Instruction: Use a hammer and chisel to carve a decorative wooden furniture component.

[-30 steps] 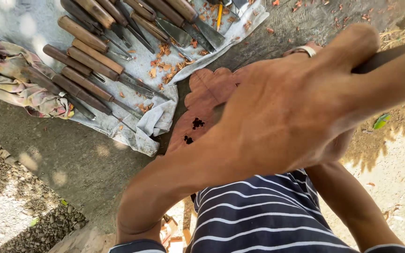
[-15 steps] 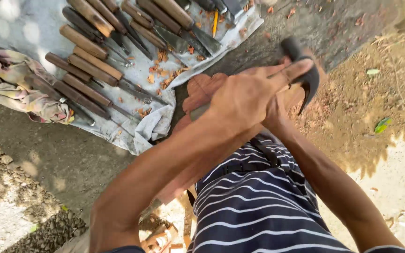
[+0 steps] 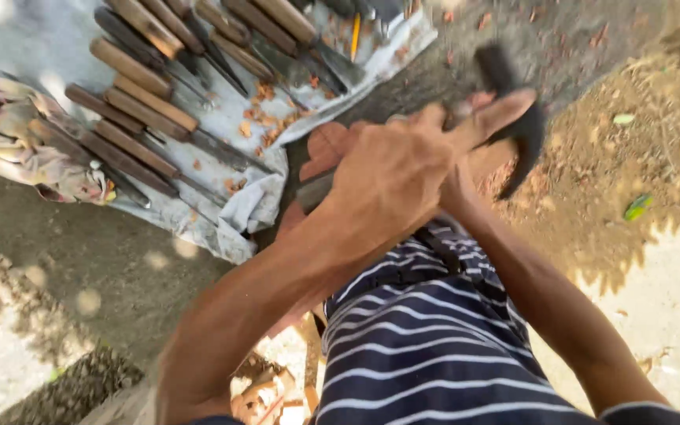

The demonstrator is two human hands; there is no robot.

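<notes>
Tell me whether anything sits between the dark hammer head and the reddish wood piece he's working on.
Yes. The left hand lies across the reddish wood piece, gripping a tool shaft there. The dark hammer head, seemingly held by the mostly hidden right hand, is raised just beyond it, so the hand and tool lie between them.

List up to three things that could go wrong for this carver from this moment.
1. The mallet is blurred in mid-swing close to the left hand, so it could strike those fingers.
2. The carving seems to rest unclamped and might shift.
3. The chisels lie loose on the cloth beside the work and could cut a reaching hand.
</notes>
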